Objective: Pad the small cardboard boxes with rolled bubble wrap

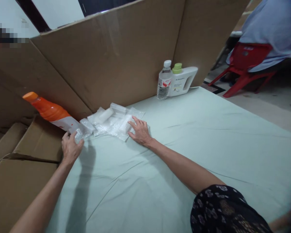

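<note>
A loose pile of clear bubble wrap lies on the pale green cloth near the cardboard wall, with whitish rolled or wrapped pieces in it. On the pile's right side rests my right hand, its fingers spread over the wrap. My left hand is at the left end of the pile, fingers apart and curved, close to the base of an orange bottle. That bottle has an orange cap and a white lower label, and appears tilted in the view. Whether the left fingertips touch the wrap is hard to tell.
A clear water bottle and a white jug with a green cap stand against the cardboard wall. Cardboard boxes border the left side. Beyond the right edge, a person sits on a red chair.
</note>
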Demonstrator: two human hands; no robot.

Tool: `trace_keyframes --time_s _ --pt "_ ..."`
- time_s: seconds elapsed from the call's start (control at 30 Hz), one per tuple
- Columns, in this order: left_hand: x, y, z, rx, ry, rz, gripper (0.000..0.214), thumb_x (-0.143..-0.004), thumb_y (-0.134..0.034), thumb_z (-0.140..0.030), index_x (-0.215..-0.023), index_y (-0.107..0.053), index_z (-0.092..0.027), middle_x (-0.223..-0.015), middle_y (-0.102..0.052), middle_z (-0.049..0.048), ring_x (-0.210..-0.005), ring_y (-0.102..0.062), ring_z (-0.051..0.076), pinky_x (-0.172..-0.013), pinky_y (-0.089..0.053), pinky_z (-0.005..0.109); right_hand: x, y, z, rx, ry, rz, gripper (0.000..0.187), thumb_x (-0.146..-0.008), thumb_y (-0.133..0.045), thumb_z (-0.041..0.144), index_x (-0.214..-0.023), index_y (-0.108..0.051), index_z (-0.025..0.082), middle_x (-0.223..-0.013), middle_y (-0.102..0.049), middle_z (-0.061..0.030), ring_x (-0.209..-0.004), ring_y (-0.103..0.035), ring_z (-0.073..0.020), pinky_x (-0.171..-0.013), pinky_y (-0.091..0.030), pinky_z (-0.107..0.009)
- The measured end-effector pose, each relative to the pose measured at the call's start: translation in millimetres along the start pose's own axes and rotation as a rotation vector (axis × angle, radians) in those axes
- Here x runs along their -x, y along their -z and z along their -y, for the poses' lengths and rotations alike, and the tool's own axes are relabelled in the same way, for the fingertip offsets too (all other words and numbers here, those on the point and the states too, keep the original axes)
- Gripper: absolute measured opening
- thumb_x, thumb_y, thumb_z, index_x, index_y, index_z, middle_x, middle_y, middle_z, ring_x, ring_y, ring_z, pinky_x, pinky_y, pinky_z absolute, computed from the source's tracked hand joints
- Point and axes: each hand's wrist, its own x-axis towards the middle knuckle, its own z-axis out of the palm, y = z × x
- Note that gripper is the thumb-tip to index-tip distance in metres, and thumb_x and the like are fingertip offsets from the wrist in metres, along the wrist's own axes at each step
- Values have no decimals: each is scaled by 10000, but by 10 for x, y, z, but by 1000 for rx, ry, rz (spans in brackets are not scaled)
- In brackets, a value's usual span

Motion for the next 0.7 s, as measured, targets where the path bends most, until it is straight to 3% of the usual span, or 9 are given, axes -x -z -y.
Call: trace_keyframes --time_s 0.1,0.2,0.3,0.4,0.53,0.6,0.7 --pt "12 -230 73 49 62 60 616 -781 -581 -391 -1316 -597 -85 -1389 -552 263 -1357 -496 427 -1111 -440 571 8 -13 11 -5 -10 64 697 -888 -665 358 -1527 -470 160 -1609 -414 -195 -1305 -537 -347 -1073 -364 -456" --pt "-24 -492 -23 118 66 88 592 -772 -602 -411 -1285 -597 -114 -1308 -623 217 -1312 -543 374 -1114 -449 501 16 -24 14 -10 -32 58 751 -916 -614 333 -1594 -354 146 -1618 -406 -188 -1333 -522 -334 -1075 -373 -437" --pt "-39 -683 -137 170 100 57 505 -781 -592 -425 -1190 -620 -129 -1213 -648 207 -1231 -579 388 -1084 -451 545 3 -15 21 19 -55 52 747 -922 -602 293 -1608 -335 162 -1621 -403 -184 -1346 -514 -327 -1066 -385 -431" --pt "-5 -779 -178 221 132 -16 420 -782 -606 -416 -1111 -634 -157 -1192 -636 198 -1212 -573 402 -1081 -430 588 -88 12 16 34 -65 104 653 -903 -646 267 -1533 -484 205 -1505 -543 -169 -1256 -574 -320 -1028 -411 -432" --pt "59 -804 -140 310 164 -171 355 -777 -607 -340 -1087 -650 -173 -1240 -590 185 -1268 -534 374 -1116 -416 545 -334 80 -42 -18 -75 143 284 -862 -687 216 -1133 -767 232 -1164 -736 -106 -1063 -660 -273 -969 -450 -407" --pt "81 -804 -112 357 182 -249 312 -770 -591 -293 -1051 -663 -179 -1219 -582 170 -1251 -543 352 -1111 -428 521 -459 153 -45 -29 -94 106 218 -875 -654 200 -1053 -778 217 -1061 -754 -84 -957 -678 -241 -916 -479 -379" --pt "102 -811 -85 422 198 -331 248 -759 -580 -247 -984 -669 -194 -1121 -590 135 -1185 -574 318 -1092 -451 487 -642 318 97 -62 -85 -15 248 -938 -581 243 -1117 -750 210 -1060 -741 -66 -903 -667 -204 -865 -497 -332"
